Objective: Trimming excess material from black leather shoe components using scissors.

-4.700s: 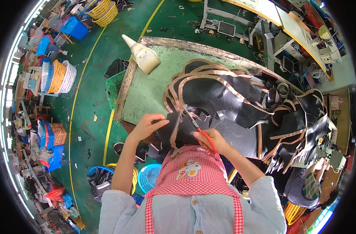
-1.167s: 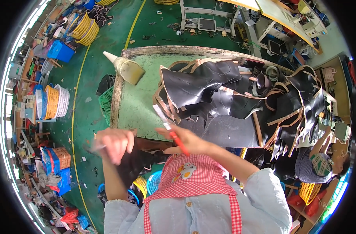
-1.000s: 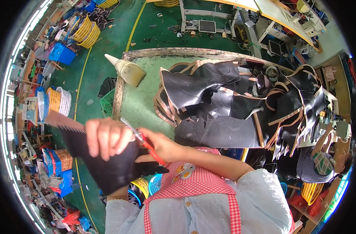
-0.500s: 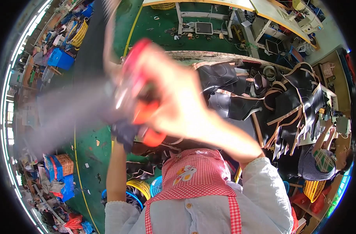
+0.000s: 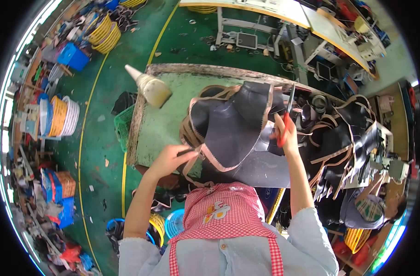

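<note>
My left hand pinches the lower left corner of a black leather piece with a tan zigzag edge, holding it spread above the green worktable. Higher up on the right, my right hand grips the piece's far side together with red-handled scissors, whose blades point up. A heap of similar black and tan pieces lies on the table behind and to the right.
A cream glue bottle with a cone tip lies at the table's far left corner. Blue and yellow baskets stand on the green floor at left. Another person sits at lower right beside a machine.
I lifted a black piece from below the table at my left, swept it past the camera, and now hold it spread over the table. The scissors moved right with my right hand.
</note>
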